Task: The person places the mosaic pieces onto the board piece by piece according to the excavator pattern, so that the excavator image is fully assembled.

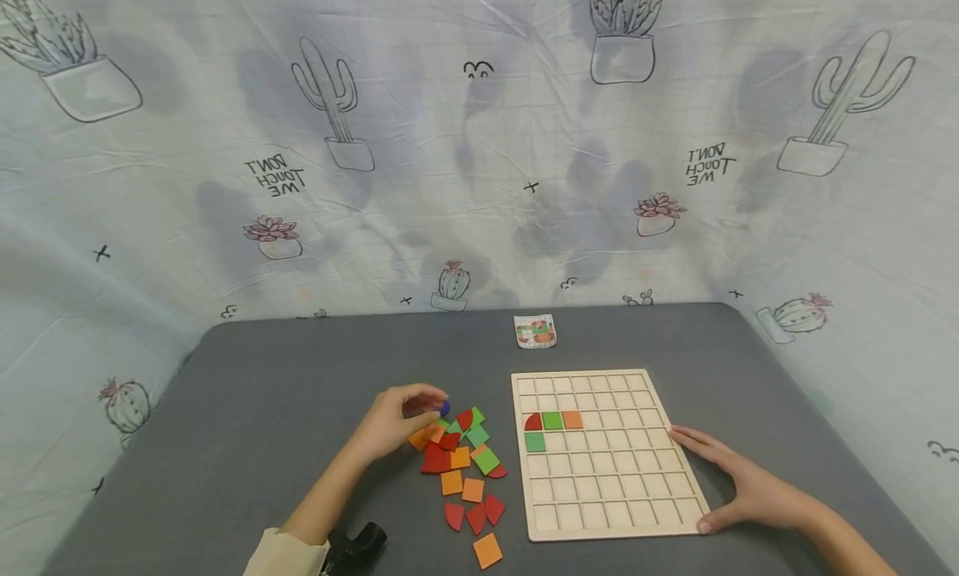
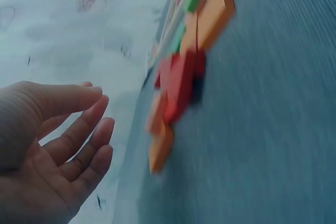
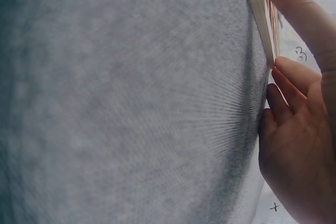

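Note:
My left hand (image 1: 402, 418) hovers at the upper left of a loose pile of tiles. Its fingers are loosely bent, and no tile shows between thumb and fingertips in the left wrist view. A small dark blue piece (image 1: 445, 408) appears beside its fingertips. The pile holds red tiles (image 1: 436, 459), orange square tiles (image 1: 451, 482) and green tiles (image 1: 477, 435). My right hand (image 1: 749, 486) touches the right edge of a wooden grid board (image 1: 610, 468), thumb near the lower right corner. On the board lie a red quarter-round tile (image 1: 534, 423), two green squares and an orange square.
A small printed card (image 1: 535, 331) with a coloured pattern lies behind the board on the grey table (image 1: 315, 393). Several red quarter-round pieces and an orange square (image 1: 488, 551) lie nearer the front. A cactus-print cloth (image 1: 419, 143) hangs behind.

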The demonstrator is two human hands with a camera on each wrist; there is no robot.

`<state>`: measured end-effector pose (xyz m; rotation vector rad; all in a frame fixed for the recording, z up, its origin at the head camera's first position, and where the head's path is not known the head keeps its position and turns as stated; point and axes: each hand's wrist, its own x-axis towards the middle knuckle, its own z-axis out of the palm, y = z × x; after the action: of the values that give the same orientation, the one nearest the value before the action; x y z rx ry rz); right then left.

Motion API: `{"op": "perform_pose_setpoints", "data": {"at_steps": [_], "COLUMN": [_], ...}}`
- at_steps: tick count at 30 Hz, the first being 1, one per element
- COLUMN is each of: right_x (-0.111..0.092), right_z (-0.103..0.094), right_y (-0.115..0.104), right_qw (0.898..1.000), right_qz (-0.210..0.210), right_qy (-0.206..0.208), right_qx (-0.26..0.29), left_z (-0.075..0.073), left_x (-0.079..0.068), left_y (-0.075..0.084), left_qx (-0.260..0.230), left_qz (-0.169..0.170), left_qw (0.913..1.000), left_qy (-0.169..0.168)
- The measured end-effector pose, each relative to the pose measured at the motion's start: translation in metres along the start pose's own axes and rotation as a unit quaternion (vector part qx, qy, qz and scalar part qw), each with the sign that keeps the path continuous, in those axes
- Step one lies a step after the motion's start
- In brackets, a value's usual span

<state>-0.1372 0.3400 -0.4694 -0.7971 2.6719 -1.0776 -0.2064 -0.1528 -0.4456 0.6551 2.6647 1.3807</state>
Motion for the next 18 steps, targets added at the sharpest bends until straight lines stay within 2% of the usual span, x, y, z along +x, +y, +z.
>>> {"op": "perform_pose_setpoints", "data": {"at_steps": [5, 11, 18], "right_x": [0.001, 0.002, 0.000], "right_z": [-0.002, -0.001, 0.000], "right_y": [0.000, 0.001, 0.002], "right_qw": [1.000, 1.000, 1.000], "right_qz": [0.006, -0.006, 0.003], "right_qy": [0.000, 0.003, -0.001], "right_qx": [-0.004, 0.016, 0.013], "left_z": [-0.007, 0.001, 0.007], "left_x": [-0.010, -0.015, -0.016], "left_y": [-0.012, -0.013, -0.013], "left_qx": [0.024, 0.061, 0.086], "left_qz": [-0.011, -0.048, 0.003], "left_qw": [0.9995, 0.9967, 0.9962], "left_qy": [0.015, 0.022, -0.008]}}
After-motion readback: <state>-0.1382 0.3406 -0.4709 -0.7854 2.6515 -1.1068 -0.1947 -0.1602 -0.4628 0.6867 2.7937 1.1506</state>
